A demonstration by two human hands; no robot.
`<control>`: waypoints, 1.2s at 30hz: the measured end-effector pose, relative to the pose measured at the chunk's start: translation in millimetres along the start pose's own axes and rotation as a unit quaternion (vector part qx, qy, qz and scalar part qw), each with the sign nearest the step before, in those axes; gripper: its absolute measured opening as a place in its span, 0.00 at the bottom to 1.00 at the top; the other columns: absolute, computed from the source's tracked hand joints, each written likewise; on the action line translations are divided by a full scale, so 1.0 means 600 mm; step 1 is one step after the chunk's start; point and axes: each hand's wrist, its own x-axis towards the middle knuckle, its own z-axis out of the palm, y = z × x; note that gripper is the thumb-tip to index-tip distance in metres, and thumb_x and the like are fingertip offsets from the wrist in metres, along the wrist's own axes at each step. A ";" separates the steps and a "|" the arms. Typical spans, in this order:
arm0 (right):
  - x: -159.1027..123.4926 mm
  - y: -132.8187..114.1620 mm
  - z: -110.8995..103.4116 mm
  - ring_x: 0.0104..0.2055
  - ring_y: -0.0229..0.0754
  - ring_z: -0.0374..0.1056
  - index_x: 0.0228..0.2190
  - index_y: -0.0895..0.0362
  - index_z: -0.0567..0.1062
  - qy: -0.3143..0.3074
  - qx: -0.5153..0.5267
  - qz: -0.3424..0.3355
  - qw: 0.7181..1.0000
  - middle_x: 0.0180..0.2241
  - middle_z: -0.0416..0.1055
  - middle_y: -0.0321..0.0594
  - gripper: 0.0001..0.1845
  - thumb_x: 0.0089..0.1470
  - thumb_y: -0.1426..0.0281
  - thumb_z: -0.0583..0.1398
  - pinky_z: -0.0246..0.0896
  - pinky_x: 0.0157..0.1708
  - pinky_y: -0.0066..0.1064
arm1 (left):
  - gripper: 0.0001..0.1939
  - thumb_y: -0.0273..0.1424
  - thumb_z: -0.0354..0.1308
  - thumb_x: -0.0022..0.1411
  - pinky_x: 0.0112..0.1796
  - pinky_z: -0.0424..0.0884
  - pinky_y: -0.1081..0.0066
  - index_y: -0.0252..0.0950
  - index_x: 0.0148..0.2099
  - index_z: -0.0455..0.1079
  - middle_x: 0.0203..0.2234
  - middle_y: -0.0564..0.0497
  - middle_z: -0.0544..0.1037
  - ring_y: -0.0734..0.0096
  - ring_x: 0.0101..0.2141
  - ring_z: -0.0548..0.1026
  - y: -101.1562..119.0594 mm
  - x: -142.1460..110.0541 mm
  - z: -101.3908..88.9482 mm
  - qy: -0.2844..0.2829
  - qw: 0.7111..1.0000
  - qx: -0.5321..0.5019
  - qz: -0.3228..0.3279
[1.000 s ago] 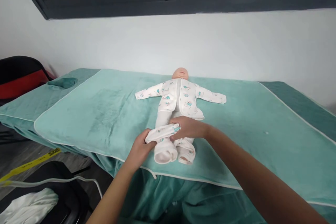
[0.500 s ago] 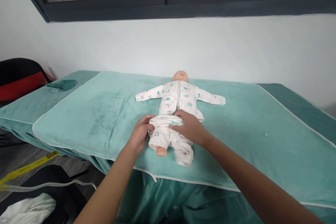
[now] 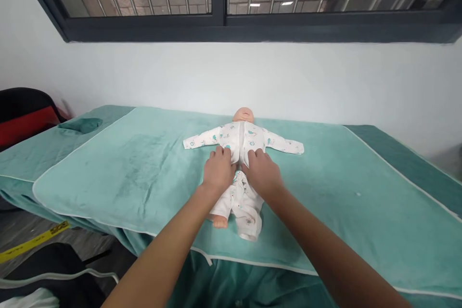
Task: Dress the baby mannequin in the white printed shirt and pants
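A baby doll [image 3: 244,115] lies on its back, its head toward the wall, in a white patterned jacket [image 3: 252,135] with both sleeves spread wide. White patterned baby pants [image 3: 249,211] cover its legs; one bare foot [image 3: 220,222] shows at the left cuff, while the right cuff hides the other. At the doll's waist, my left hand [image 3: 218,169] is closed on the left side of the pants' waistband. Opposite it, my right hand [image 3: 263,174] is closed on the right side. My fingers overlap the jacket's hem and hide most of the waistband.
The doll rests on a pale green mat [image 3: 108,168] over a bed with darker green covers. Behind it are a white wall and a barred window [image 3: 216,21]. A black chair [image 3: 54,269] with a white cable [image 3: 61,276] stands at lower left; a red-and-black chair [image 3: 29,115] is farther back.
Both hands have moved up the doll's legs to its waist, drawing the pants upward. The left foot has come out of its cuff. The view has tilted slightly up.
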 end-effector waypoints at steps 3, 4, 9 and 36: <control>0.021 0.020 -0.009 0.36 0.45 0.66 0.30 0.56 0.69 0.009 0.174 0.056 0.983 0.30 0.69 0.40 0.03 0.54 0.70 0.58 0.57 0.34 0.31 | 0.08 0.32 0.48 0.65 0.40 0.66 0.62 0.37 0.41 0.67 0.40 0.42 0.75 0.57 0.40 0.73 -0.027 0.008 -0.008 0.048 0.995 -0.073 -0.039; 0.025 0.038 -0.015 0.33 0.43 0.66 0.28 0.55 0.68 0.016 0.239 0.083 0.967 0.27 0.68 0.38 0.05 0.54 0.68 0.58 0.58 0.33 0.31 | 0.07 0.33 0.49 0.65 0.39 0.66 0.64 0.38 0.39 0.66 0.36 0.45 0.75 0.59 0.38 0.74 -0.046 0.014 -0.012 0.072 0.986 -0.128 -0.076; -0.007 0.186 -0.033 0.28 0.41 0.66 0.33 0.57 0.67 0.064 0.332 0.210 0.917 0.28 0.69 0.39 0.16 0.56 0.58 0.49 0.62 0.28 0.32 | 0.05 0.31 0.50 0.60 0.36 0.69 0.66 0.36 0.35 0.64 0.31 0.47 0.74 0.64 0.34 0.73 -0.157 0.029 -0.020 0.174 0.901 -0.303 -0.255; -0.087 0.084 -0.035 0.38 0.39 0.65 0.34 0.54 0.71 -0.141 0.264 -0.223 0.928 0.37 0.68 0.37 0.04 0.55 0.68 0.61 0.58 0.37 0.31 | 0.04 0.33 0.54 0.60 0.38 0.65 0.70 0.39 0.34 0.67 0.33 0.51 0.73 0.66 0.37 0.69 -0.101 -0.077 -0.098 -0.240 0.922 -0.265 0.150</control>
